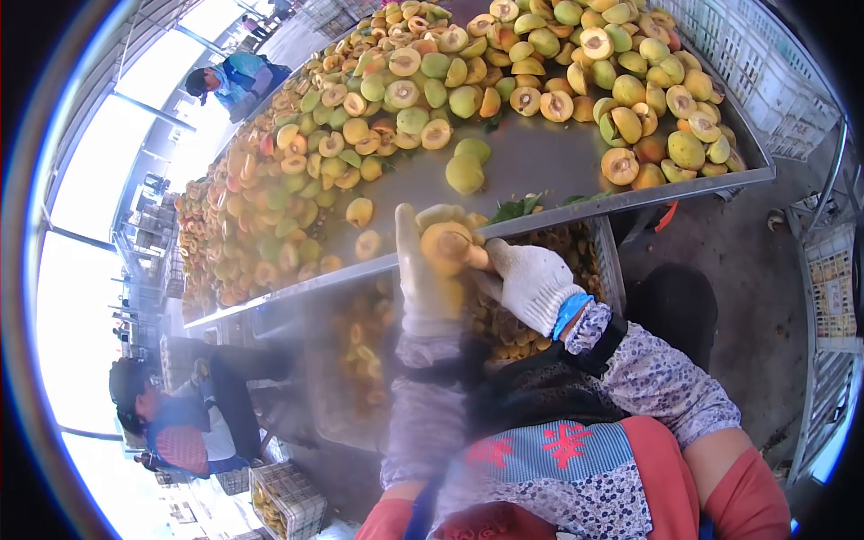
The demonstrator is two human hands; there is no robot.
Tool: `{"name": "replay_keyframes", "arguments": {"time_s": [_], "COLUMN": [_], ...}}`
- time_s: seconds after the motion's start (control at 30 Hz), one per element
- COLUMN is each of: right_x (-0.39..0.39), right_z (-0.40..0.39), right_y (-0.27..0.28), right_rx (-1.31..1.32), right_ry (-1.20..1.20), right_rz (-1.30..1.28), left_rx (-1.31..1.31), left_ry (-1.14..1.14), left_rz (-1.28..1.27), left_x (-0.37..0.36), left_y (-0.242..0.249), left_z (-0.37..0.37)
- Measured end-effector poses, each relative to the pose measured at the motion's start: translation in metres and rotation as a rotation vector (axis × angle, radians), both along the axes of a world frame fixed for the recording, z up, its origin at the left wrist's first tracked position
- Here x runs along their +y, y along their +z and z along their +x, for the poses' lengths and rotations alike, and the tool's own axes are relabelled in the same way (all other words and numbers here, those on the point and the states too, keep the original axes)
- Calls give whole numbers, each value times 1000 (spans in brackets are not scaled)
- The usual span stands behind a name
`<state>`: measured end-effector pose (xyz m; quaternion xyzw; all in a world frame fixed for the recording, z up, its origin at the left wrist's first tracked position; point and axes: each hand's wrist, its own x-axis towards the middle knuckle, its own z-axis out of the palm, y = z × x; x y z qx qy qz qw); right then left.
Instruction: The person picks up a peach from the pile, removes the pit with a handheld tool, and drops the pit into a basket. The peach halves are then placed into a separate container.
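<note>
My left hand (427, 279), in a pale glove, is wrapped round a halved yellow fruit (446, 247), which looks like a peach with its cut face up. Close against it, my right hand (533, 281), in a white knitted glove, is closed. From its fingers a short tan, rounded piece (477, 258) reaches to the cut face; whether it is a tool handle or a fingertip I cannot make out. Both hands are over the near edge of a metal table (531, 162). Two greenish whole-looking peaches (466, 171) lie just beyond them.
Heaps of halved peaches (405, 94) cover much of the table, with another pile (661, 99) at right. Below its rim, crates (585, 261) hold cut pieces. White crates (765, 67) are stacked at right. One co-worker (180, 414) sits at left; another person (236, 81) is farther back.
</note>
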<state>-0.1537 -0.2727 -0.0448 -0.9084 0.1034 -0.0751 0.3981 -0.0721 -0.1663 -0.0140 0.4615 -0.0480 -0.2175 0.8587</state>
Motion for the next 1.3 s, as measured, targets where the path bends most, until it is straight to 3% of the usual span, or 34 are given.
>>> {"name": "replay_keyframes", "arguments": {"time_s": [0.17, 0.23, 0.33, 0.4, 0.47, 0.53, 0.63, 0.7, 0.77, 0.83, 0.93, 0.97, 1.0, 1.07, 1.13, 1.2, 1.23, 1.3], "right_x": [7, 9, 8, 11, 17, 30, 36, 33, 32, 37, 22, 13, 8, -1, 0, 1, -2, -1], "right_z": [1, -1, -3, -3, -3, -2, -1, -5, -6, -8, -8, -13, -10, -9, -15, -17, -15, -18], "right_y": [1, 11, 11, 9, -4, -33, -43, -33, -31, -40, -23, -4, -1, 1, 3, -7, -11, -8], "right_rx": [19, 217, 246, 242, 233, -15, 7, 48, 88, 57, 207, 376, 376, 480, 484, 745, 770, 719], "right_ry": [11, 76, 112, 113, 107, 97, 106, 104, 103, 193, 295, 290, 290, 395, 368, 420, 618, 533], "right_rz": [54, 228, 230, 248, 266, 453, 659, 630, 598, 832, 756, 837, 837, 626, 708, 1301, 1598, 1494], "left_rx": [-21, -32, -82, -274, -165, -56, -51, -93, -76, -56, -139, -175, -212, -238, -264, -367, -369, -54], "left_ry": [47, 80, 51, 40, 103, 163, 159, 23, 86, 146, 123, 31, -61, -136, -220, -231, -230, -103], "left_rz": [147, 187, 289, 401, 385, 366, 364, 436, 429, 424, 366, 396, 425, 445, 473, 254, 254, -96], "left_x": [3, 6, 13, 16, 10, 7, 10, 14, 7, 5, 10, 13, 16, 20, 23, 22, 18, 7], "left_y": [0, -3, -10, -10, -7, -7, -8, -2, 1, -1, -10, -9, -8, -13, -22, -26, -26, -23], "left_z": [-3, -2, 1, -1, -7, -9, -8, -5, -10, -11, -5, -2, 1, 8, 10, 9, 6, 1]}}
